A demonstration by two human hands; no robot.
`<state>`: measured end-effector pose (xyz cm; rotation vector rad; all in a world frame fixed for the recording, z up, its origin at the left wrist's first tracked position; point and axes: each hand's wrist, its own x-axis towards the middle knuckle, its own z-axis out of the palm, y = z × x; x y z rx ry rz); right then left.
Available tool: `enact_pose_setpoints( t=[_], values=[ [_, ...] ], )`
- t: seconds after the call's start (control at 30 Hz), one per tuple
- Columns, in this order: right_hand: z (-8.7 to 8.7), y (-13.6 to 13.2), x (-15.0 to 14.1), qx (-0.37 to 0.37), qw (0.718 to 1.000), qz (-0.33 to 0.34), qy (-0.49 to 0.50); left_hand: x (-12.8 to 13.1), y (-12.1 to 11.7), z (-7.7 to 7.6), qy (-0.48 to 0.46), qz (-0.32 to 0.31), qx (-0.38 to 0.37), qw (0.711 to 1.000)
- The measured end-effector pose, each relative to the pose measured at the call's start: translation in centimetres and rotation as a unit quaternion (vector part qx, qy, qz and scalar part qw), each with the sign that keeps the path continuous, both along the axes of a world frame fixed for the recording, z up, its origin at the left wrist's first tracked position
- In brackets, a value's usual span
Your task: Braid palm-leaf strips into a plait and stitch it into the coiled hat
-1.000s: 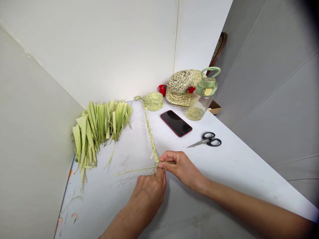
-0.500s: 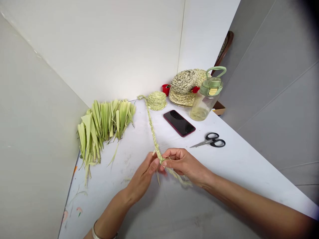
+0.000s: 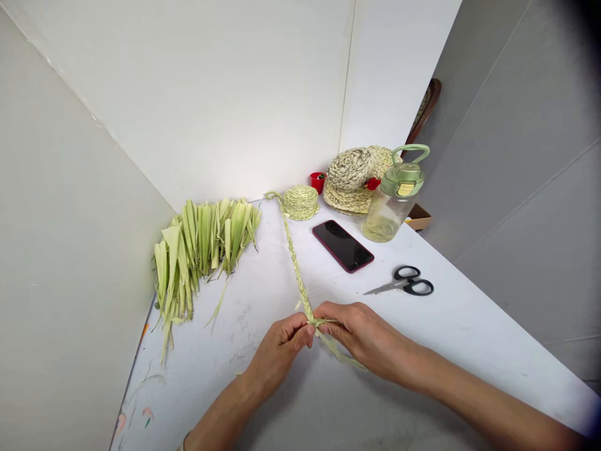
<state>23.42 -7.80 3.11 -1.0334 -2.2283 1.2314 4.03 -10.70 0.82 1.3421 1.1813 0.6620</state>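
A long braided cord of pale green leaf strips (image 3: 293,254) runs across the white table (image 3: 460,326) from a coiled roll (image 3: 300,202) at the back to my hands. My left hand (image 3: 277,354) pinches the working end of the braid with its fingers closed. My right hand (image 3: 364,335) meets it from the right, fingers closed on the loose strips that trail under it toward me. Both hands touch at the braid's end.
A pile of green leaf strips (image 3: 201,244) lies at the left by the wall. A dark phone (image 3: 342,245), black-handled scissors (image 3: 404,283) and a green-lidded bottle (image 3: 394,197) sit beyond my hands. Woven straw pieces (image 3: 352,175) and a red cup (image 3: 318,180) stand in the corner.
My left hand turned and came back in from the left to pinch the braid's end again. A loose strip that lay out to the left now trails under my right hand.
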Motion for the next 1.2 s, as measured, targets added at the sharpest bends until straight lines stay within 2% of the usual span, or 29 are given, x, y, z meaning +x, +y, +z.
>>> enact_pose_setpoints(
  t=[0.13, 0.2, 0.27, 0.37, 0.5, 0.6, 0.7, 0.8, 0.9, 1.0, 1.1, 1.17, 1.2],
  values=[
    [0.4, -0.5, 0.3, 0.165, 0.975, -0.007, -0.152, 0.9, -0.4, 0.4, 0.041, 0.033, 0.029, 0.998],
    [0.3, -1.0, 0.1, 0.213, 0.954, -0.027, -0.21, 1.3, -0.6, 0.5, 0.066, 0.055, 0.037, 0.996],
    [0.2, -1.7, -0.3, 0.229, 0.94, -0.031, -0.252, 1.7, -0.9, 0.4, 0.085, 0.075, 0.043, 0.993],
    [-0.4, -3.0, -0.9, 0.266, 0.919, -0.023, -0.29, 2.1, -1.2, -0.2, 0.072, 0.091, 0.054, 0.992],
    [-1.3, -4.5, -1.6, 0.408, 0.856, -0.027, -0.316, 2.3, -1.5, -1.0, 0.03, 0.096, 0.047, 0.994],
    [-1.6, -5.1, -2.0, 0.477, 0.809, -0.038, -0.34, 2.5, -1.8, -0.9, 0.002, 0.094, 0.025, 0.995],
    [-1.7, -5.5, -2.4, 0.5, 0.791, -0.049, -0.349, 2.5, -2.0, -0.4, -0.008, 0.089, 0.019, 0.996],
    [-2.3, -6.0, -2.9, 0.5, 0.795, -0.047, -0.34, 2.3, -1.7, -0.1, -0.002, 0.073, 0.02, 0.997],
    [-2.9, -6.3, -3.1, 0.485, 0.809, -0.024, -0.33, 1.9, -1.2, -0.2, -0.002, 0.055, -0.011, 0.998],
    [-1.9, -5.5, -2.4, 0.459, 0.853, 0.006, -0.247, 1.3, -0.8, -0.3, -0.014, 0.029, -0.044, 0.998],
    [0.4, -3.3, -0.8, 0.342, 0.926, -0.041, -0.151, 0.7, -0.7, -0.2, -0.021, 0.01, -0.044, 0.999],
    [1.6, -1.6, 0.0, 0.212, 0.966, -0.114, -0.093, 0.4, -0.7, 0.0, -0.018, -0.003, -0.034, 0.999],
    [1.8, -0.8, 0.3, 0.135, 0.983, -0.112, -0.051, 0.3, -0.7, 0.1, -0.02, -0.012, -0.03, 0.999]
  ],
)
